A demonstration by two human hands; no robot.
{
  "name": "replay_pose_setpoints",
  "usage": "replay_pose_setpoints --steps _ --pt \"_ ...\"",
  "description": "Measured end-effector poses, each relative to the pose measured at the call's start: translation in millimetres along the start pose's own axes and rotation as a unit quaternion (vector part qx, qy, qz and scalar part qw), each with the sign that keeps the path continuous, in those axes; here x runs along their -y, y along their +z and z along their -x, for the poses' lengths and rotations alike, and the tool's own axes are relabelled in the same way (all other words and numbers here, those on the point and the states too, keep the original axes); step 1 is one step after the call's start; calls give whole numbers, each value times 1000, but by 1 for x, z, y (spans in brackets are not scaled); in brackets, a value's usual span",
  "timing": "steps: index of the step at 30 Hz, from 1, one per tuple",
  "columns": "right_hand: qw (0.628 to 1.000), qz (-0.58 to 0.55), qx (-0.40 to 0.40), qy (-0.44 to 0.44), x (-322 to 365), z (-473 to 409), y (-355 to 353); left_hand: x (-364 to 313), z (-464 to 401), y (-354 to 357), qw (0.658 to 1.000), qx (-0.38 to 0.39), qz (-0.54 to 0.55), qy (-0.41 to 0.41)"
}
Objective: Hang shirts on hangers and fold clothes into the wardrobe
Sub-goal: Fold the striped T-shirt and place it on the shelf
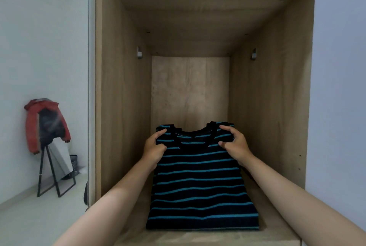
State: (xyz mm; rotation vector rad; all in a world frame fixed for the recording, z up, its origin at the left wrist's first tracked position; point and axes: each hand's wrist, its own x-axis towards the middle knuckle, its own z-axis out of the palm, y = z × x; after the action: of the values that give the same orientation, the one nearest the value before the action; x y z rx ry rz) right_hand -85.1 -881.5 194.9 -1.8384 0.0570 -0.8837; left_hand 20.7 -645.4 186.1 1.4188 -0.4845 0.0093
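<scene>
A: Well, filling the view is the wardrobe compartment [122,87], a deep wooden box with a paler back panel, open toward the camera.

B: And lying flat on its shelf [208,238] is the folded shirt [202,192], black with thin blue stripes, collar end toward the back panel, bottom fold close to the shelf's front edge.

A: Both bare forearms reach in from the lower corners. What about the hands?

B: The left hand [153,149] is at the shirt's left shoulder, fingers curled round the edge of the fabric, thumb on top near the collar. The right hand [234,144] mirrors it at the right shoulder, thumb and fingers pinching a bunch of cloth just beside the neckline.

A: So both are gripping the shirt, one on each side of the collar.

B: Correct. Outside to the left, a red jacket [32,127] is draped over a standing mirror [57,158] with a black frame, on the pale floor against the white wall.

A: Smallest of all, two metal brackets, one on the left inner wall [139,52], one on the right [254,53].
</scene>
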Motion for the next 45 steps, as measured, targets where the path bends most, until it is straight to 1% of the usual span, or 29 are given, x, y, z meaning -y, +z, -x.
replay_pose_setpoints --steps 2,5,7,8,10,11,13,14,15,16,18,20,21,23,30,35,36,38,40,42,43,45 --pt "1000 19 10 12 -11 -7 4 8 -9 -1 999 21 -14 -20" --pt "996 57 43 58 -32 -15 10 24 -18 -3 995 64 -56 -52" --pt "986 134 50 82 -45 -17 15 35 -23 0 990 68 -116 -49" --pt "976 192 49 85 -51 -17 18 39 -24 2 982 60 -173 -38" --pt "952 295 30 76 -54 -11 24 41 -21 9 946 33 -322 -16" --pt "943 329 17 51 -54 -8 28 41 -17 13 926 25 -377 8" --pt "933 358 21 -16 -53 -2 35 43 -9 23 899 48 -428 72" --pt "929 365 47 -35 -54 0 39 45 -7 28 888 68 -444 94" --pt "923 374 83 -35 -55 3 43 49 -5 33 878 86 -460 103" --pt "914 387 118 -14 -58 5 48 55 -5 36 868 102 -476 96" --pt "888 423 177 47 -70 11 55 70 -6 36 852 126 -505 56" --pt "856 463 218 72 -85 19 57 88 -6 30 835 154 -528 7" --pt "849 473 226 71 -92 23 57 97 -6 26 830 166 -532 -13" --pt "851 469 227 71 -99 25 56 106 -5 20 833 179 -523 -33" --pt "855 455 232 87 -90 31 53 95 13 19 823 185 -537 -27" --pt "870 389 264 149 -73 52 48 76 48 16 822 266 -501 -54" --pt "875 371 268 160 -68 57 46 74 56 15 815 275 -507 -62" --pt "873 357 279 179 -60 70 42 73 71 10 790 276 -544 -63" --pt "856 385 294 180 -52 86 38 75 85 4 771 266 -576 -52" --pt "838 428 299 159 -48 102 34 77 95 1 767 256 -587 -44" --pt "835 440 295 147 -47 109 32 77 98 0 766 254 -590 -43" --pt "842 445 275 130 -44 121 30 75 103 1 765 249 -593 -41"
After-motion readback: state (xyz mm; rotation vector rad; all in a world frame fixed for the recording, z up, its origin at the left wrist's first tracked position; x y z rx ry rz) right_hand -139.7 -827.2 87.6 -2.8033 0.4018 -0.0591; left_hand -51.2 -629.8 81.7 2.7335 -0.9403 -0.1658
